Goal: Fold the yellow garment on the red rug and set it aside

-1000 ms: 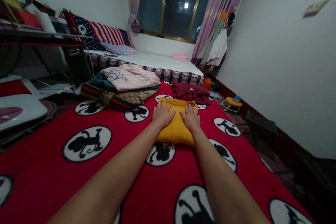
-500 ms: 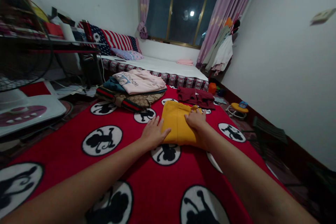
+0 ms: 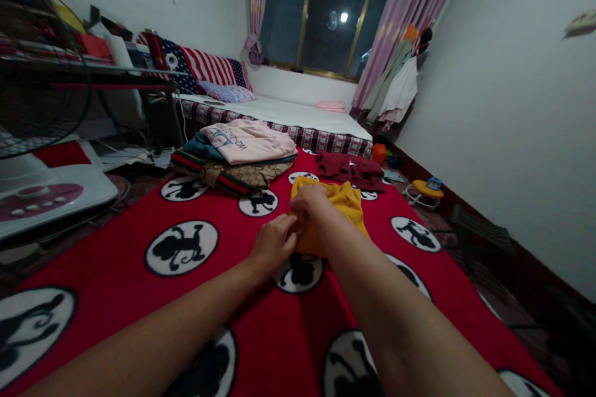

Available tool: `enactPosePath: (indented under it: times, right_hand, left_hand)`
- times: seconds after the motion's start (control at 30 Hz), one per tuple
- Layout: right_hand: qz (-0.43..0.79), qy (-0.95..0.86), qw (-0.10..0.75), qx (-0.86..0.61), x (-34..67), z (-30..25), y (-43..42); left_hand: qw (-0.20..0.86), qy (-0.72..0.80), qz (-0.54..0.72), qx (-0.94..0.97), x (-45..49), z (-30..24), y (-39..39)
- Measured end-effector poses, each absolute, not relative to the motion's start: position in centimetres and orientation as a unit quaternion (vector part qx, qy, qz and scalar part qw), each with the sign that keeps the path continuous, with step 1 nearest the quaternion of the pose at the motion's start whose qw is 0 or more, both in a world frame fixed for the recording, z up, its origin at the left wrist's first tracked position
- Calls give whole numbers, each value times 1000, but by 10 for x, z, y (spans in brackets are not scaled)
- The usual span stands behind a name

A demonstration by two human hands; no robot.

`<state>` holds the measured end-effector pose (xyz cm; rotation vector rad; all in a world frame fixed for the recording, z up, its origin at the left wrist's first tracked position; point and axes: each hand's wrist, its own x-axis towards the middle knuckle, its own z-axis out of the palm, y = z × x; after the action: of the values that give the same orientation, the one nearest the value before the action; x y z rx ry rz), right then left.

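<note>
A folded yellow garment lies on the red blanket with round monkey patches. My left hand is at the garment's left edge, its fingers curled and pinching the cloth there. My right hand reaches across to the same left edge, just beyond the left hand, with bent fingers gripping the fabric. The fingertips of both hands are partly hidden. Past the garment lies a folded dark red garment. To its left is a pile of folded clothes, a pink top uppermost over a brown patterned garment.
A bed with a white sheet stands by the window. On the left are a cluttered desk and a fan base. A yellow stool and a dark folding stool stand along the right wall.
My right hand has moved left, from the yellow garment's right side to its left edge. My left hand's spread fingers have curled onto the cloth. The garment's right part now looks rumpled.
</note>
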<state>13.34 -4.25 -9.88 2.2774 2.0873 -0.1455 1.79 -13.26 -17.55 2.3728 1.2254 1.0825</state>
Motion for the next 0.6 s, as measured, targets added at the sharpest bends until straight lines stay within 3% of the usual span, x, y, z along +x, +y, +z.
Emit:
enactPosePath:
  times: [0.23, 0.6]
  right_hand:
    - [-32, 658, -1, 753, 136, -100, -45]
    - [-32, 548, -259, 795, 225, -80, -75]
  left_hand:
    - [198, 347, 428, 810, 17, -177, -132]
    - [272, 390, 584, 658, 18, -171, -111]
